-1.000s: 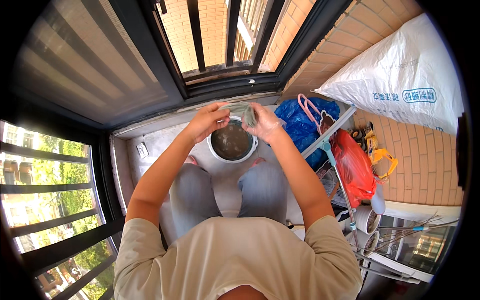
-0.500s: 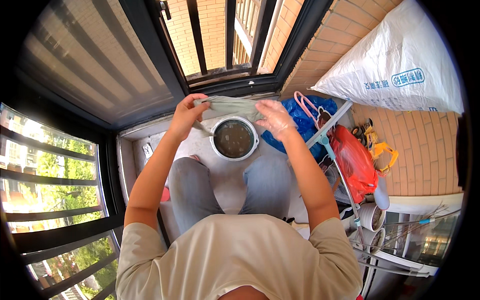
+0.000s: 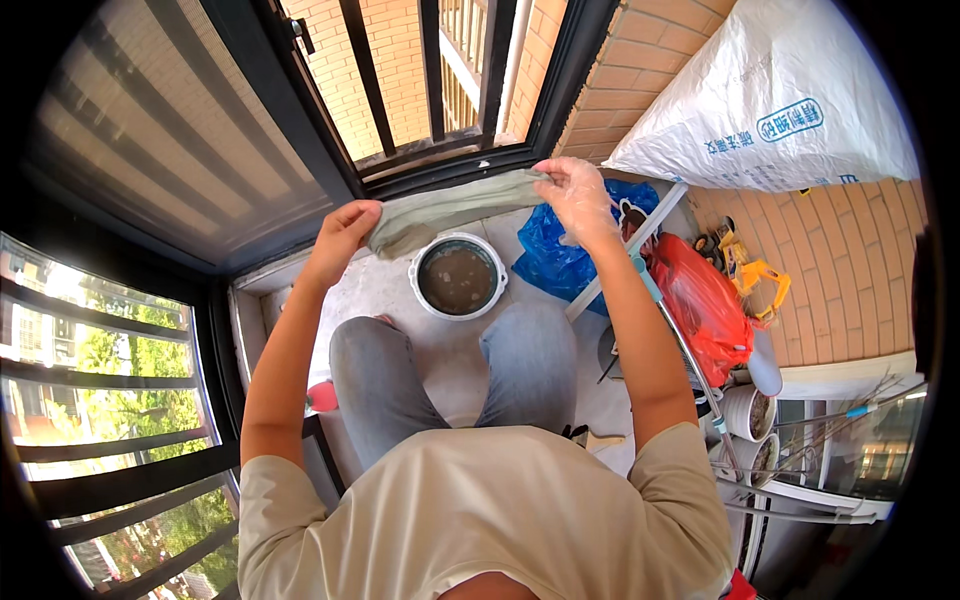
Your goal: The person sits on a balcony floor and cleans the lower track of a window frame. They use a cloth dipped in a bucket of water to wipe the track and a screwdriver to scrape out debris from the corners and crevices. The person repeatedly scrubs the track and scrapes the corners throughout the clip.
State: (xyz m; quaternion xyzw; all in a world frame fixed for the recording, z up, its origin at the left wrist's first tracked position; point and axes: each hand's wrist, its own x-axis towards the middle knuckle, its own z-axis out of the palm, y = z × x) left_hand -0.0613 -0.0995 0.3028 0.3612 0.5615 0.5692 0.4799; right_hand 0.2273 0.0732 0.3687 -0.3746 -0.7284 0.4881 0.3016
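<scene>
Figure: thin grey-green fabric strip (image 3: 455,204) drawn out between two hands.
Bunched a second ago, the strip now spans wide, its length exposed. From here, the left hand (image 3: 348,229) pinches one end, the right hand (image 3: 572,197) the other (this one in what looks like a clear plastic glove (image 3: 584,214)), beyond the round white bucket (image 3: 462,315) of murky brown water (image 3: 455,282).

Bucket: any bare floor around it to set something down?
Bare: floor between the bucket and left forearm; more between the jeans' knees. Crowded: right, blue plastic bag, red plastic bag beyond; far side, cloth stretched across.
</scene>
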